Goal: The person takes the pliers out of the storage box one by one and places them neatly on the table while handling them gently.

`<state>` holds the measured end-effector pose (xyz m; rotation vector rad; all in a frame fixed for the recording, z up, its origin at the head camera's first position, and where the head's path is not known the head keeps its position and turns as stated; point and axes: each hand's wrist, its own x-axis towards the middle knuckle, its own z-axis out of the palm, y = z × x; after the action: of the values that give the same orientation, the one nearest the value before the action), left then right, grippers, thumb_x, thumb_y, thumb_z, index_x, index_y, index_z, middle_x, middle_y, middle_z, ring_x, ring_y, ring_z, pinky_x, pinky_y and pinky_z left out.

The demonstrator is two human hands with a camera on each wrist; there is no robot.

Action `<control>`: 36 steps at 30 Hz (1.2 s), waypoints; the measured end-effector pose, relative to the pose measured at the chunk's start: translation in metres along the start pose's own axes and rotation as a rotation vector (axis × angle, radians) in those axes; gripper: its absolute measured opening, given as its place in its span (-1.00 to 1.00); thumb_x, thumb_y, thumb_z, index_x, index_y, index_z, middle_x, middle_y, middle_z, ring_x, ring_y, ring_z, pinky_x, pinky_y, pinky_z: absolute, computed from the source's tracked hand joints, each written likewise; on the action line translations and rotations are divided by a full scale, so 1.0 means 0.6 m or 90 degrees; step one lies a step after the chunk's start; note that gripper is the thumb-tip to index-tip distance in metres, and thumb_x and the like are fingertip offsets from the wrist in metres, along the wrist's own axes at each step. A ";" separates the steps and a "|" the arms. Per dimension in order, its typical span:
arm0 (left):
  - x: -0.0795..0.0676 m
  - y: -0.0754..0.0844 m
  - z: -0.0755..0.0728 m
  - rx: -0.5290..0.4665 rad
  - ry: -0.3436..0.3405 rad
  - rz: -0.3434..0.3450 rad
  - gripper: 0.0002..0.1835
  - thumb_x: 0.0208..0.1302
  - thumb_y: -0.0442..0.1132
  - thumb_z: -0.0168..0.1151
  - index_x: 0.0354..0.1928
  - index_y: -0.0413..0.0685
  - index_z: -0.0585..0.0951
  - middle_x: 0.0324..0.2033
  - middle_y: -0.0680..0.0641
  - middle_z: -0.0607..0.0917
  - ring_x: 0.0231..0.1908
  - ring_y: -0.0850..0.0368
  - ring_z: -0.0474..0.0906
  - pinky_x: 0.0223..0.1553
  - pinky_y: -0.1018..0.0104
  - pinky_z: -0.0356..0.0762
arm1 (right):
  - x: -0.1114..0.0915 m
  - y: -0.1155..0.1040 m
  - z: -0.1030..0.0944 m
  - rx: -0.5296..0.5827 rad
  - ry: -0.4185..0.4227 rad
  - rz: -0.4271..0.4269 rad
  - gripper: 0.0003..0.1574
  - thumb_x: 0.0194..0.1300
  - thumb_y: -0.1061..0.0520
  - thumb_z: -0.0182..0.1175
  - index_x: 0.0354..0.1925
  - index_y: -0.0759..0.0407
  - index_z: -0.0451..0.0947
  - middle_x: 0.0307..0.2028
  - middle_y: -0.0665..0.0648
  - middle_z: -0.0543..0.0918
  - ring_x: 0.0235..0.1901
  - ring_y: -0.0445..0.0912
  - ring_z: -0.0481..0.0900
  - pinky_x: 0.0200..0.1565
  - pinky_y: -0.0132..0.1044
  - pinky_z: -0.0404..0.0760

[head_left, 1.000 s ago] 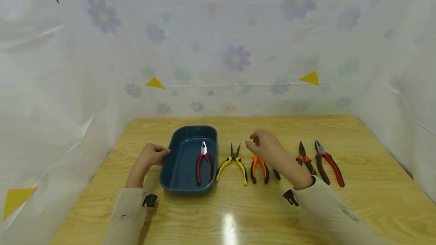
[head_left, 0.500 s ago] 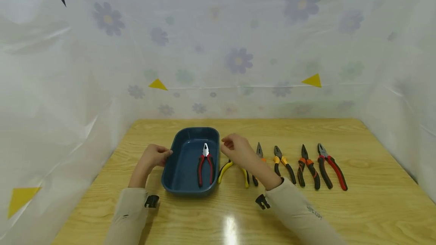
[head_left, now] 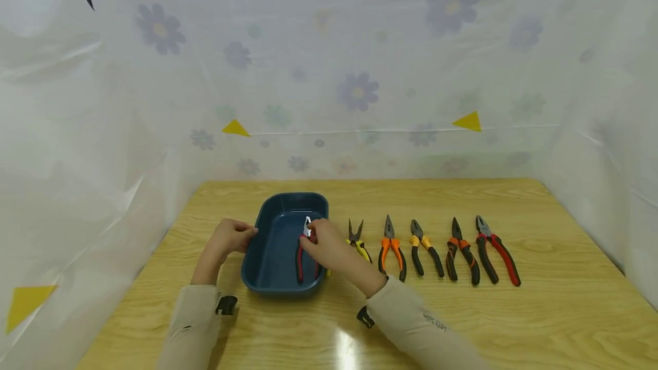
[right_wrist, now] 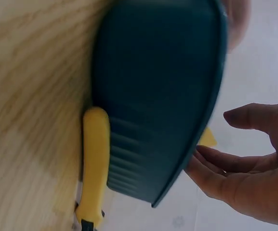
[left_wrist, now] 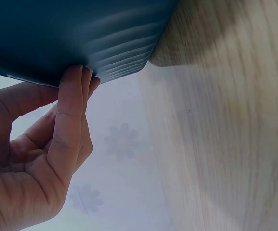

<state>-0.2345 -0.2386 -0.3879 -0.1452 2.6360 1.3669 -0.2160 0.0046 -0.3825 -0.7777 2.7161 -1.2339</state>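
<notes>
My left hand [head_left: 231,236] pinches the left rim of a dark blue rectangular dish [head_left: 273,253]; in the left wrist view the thumb and fingers [left_wrist: 69,115] close on its edge. Inside the dish lie combination pliers [head_left: 300,261] with red and black handles, partly hidden by my right hand [head_left: 329,247]. That hand hovers over the dish's right side, at the pliers. In the right wrist view its thumb and fingers stand apart with nothing visible between them. Just right of the dish are yellow-handled long-nose pliers [head_left: 354,237], their handles partly covered.
On the wooden table [head_left: 437,330], a row runs rightward: orange-handled long-nose pliers [head_left: 389,242], yellow-and-black pliers [head_left: 419,238], orange-and-black pliers [head_left: 457,241] and larger red-and-black pliers [head_left: 486,234]. Flowered sheeting [head_left: 308,101] encloses the back and sides.
My right hand has moved left, from above the orange-handled pliers, past the yellow ones, to over the dish. The left hand keeps its hold on the rim.
</notes>
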 end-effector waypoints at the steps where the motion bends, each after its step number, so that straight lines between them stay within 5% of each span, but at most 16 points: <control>1: 0.000 0.000 0.000 0.001 0.000 0.000 -0.66 0.24 -0.28 0.06 -0.08 -0.47 0.50 -0.35 -0.28 0.61 -0.46 0.11 0.56 -0.42 0.23 0.60 | 0.001 -0.002 0.006 -0.020 0.003 -0.002 -0.54 0.24 0.12 0.05 -0.04 0.47 0.41 -0.32 0.27 0.50 -0.42 -0.04 0.47 -0.40 -0.32 0.47; 6: -0.001 0.001 0.001 0.004 -0.001 0.007 -0.66 0.23 -0.29 0.06 -0.09 -0.47 0.50 -0.35 -0.30 0.61 -0.44 0.09 0.56 -0.39 0.20 0.60 | 0.005 -0.013 0.035 -0.128 0.018 0.027 -0.58 0.23 0.09 0.04 -0.14 0.46 0.44 -0.15 0.35 0.45 -0.43 -0.02 0.49 -0.45 -0.32 0.51; 12: 0.001 0.001 -0.001 -0.002 0.001 -0.001 -0.66 0.23 -0.29 0.07 -0.09 -0.48 0.50 -0.37 -0.28 0.61 -0.48 0.13 0.55 -0.40 0.19 0.60 | 0.011 -0.032 0.073 -0.363 0.105 0.045 -0.68 0.13 0.12 0.12 -0.36 0.43 0.51 -0.46 0.24 0.44 -0.47 0.00 0.46 -0.49 -0.30 0.55; 17: 0.002 0.000 -0.001 -0.001 0.003 -0.001 -0.66 0.23 -0.28 0.07 -0.09 -0.46 0.51 -0.37 -0.27 0.61 -0.48 0.14 0.55 -0.39 0.19 0.60 | 0.016 -0.046 0.103 -0.489 0.148 0.129 -0.64 0.03 0.07 0.20 -0.43 0.41 0.56 -0.52 0.22 0.45 -0.52 -0.02 0.45 -0.54 -0.30 0.53; 28: 0.002 0.005 0.002 -0.001 0.004 -0.002 -0.67 0.22 -0.28 0.07 -0.11 -0.47 0.52 -0.39 -0.26 0.61 -0.49 0.15 0.55 -0.40 0.19 0.60 | 0.018 -0.049 0.125 -0.520 0.192 0.186 -0.85 0.02 0.25 0.14 -0.53 0.36 0.57 -0.52 0.24 0.43 -0.51 -0.03 0.39 -0.62 -0.33 0.48; 36: 0.000 0.003 0.001 -0.006 0.001 -0.010 -0.67 0.23 -0.29 0.07 -0.10 -0.48 0.51 -0.38 -0.26 0.61 -0.50 0.15 0.55 -0.41 0.19 0.59 | 0.023 -0.039 0.122 -0.517 0.102 0.172 -0.55 -0.08 -0.09 0.31 -0.49 0.32 0.59 -0.47 0.29 0.49 -0.46 0.01 0.39 -0.58 -0.30 0.46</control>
<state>-0.2347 -0.2371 -0.3869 -0.1668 2.6245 1.3748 -0.1993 -0.0653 -0.4133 -0.3118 3.3023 -0.1082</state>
